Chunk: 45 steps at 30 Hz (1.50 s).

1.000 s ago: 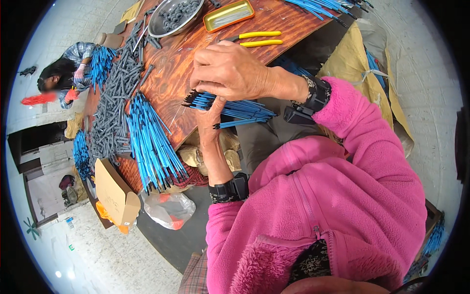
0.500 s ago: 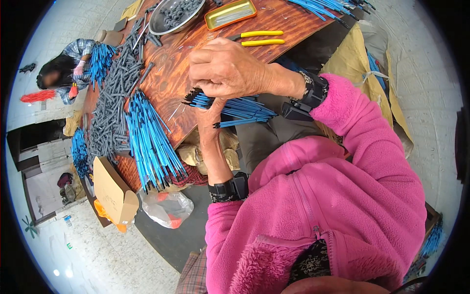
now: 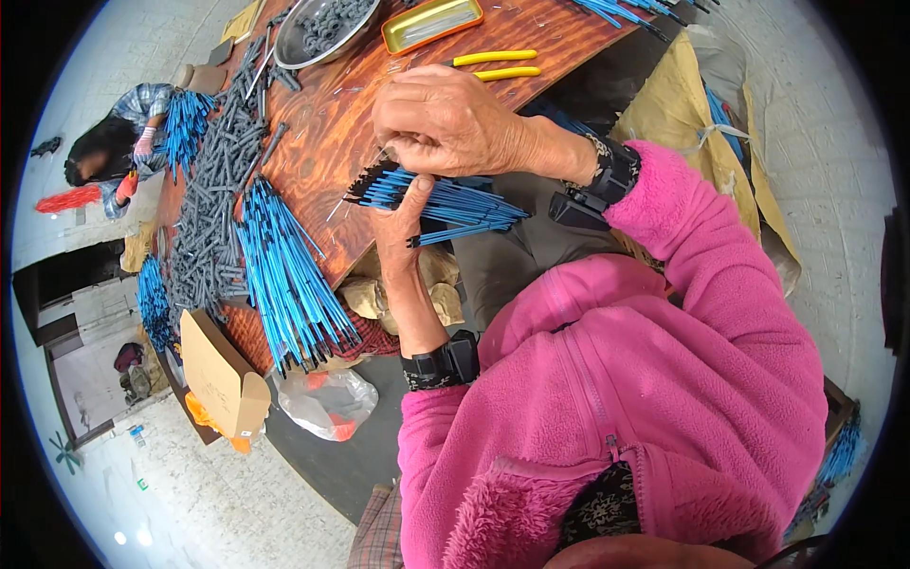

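Note:
My left hand [image 3: 402, 220] is wrapped around a bundle of thin blue rods with black ends [image 3: 466, 205], thumb lying across the top. The rods point rightward over my lap, and their black tips gather at the left. Just above those tips is my right hand [image 3: 450, 116], its fingers curled in a pinch. Whatever sits between these fingertips is too small or hidden to name. A larger bunch of similar blue rods [image 3: 289, 280] lies fanned over the table's edge to the left.
On the wooden table [image 3: 327, 119] are a heap of grey tubular pieces [image 3: 210, 185], a metal bowl [image 3: 284, 47], a yellow tin [image 3: 390, 38] and yellow-handled pliers [image 3: 507, 73]. A cardboard box [image 3: 220, 375] stands at the near left. A person [image 3: 142, 104] works across the table.
My right hand has risen slightly off the bundle, so more of the black tips and blue rods show. My left hand keeps its hold. The whole view has shifted a little.

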### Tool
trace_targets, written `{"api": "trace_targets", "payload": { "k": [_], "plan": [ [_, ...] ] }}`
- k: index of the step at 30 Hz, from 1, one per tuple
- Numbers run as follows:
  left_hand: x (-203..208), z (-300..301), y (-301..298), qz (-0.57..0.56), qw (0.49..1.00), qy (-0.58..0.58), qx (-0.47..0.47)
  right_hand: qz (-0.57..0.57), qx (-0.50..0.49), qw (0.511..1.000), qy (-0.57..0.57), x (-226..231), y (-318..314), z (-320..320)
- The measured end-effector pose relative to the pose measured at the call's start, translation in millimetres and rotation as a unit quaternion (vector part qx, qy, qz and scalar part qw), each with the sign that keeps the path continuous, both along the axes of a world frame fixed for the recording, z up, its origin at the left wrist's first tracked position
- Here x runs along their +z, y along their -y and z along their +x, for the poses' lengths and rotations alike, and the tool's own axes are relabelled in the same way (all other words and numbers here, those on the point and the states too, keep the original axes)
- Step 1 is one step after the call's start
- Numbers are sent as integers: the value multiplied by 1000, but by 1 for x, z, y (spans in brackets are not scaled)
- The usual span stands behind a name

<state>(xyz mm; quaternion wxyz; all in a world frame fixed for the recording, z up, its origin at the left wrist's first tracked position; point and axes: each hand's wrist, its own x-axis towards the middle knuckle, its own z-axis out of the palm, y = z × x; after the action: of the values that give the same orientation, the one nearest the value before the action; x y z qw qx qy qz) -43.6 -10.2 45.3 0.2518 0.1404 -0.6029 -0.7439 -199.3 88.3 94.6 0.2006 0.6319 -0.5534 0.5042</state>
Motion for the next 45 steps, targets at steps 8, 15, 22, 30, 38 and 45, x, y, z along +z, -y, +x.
{"api": "trace_targets", "payload": {
  "k": [8, 15, 22, 30, 38, 45],
  "plan": [
    [-14, 2, 13, -22, 999, 22, -33, 49, 38, 988, 138, -5, -21, -5],
    [-9, -4, 5, -175, 980, -28, -96, 132, 40, 948, 287, -54, -40, 3],
    [-8, -4, 3, -159, 982, -25, -101, 138, 61, 946, 286, -67, -34, 5],
    [-12, -3, 5, -244, 961, 6, -126, 128, 154, 913, 355, -62, -4, -13],
    [-11, -4, 3, -157, 983, 10, -98, 280, 284, 810, 430, -62, 31, -24],
    [-1, -6, 9, 1, 995, 56, -83, 311, 243, 811, 432, -57, 29, -33]
  ]
}}
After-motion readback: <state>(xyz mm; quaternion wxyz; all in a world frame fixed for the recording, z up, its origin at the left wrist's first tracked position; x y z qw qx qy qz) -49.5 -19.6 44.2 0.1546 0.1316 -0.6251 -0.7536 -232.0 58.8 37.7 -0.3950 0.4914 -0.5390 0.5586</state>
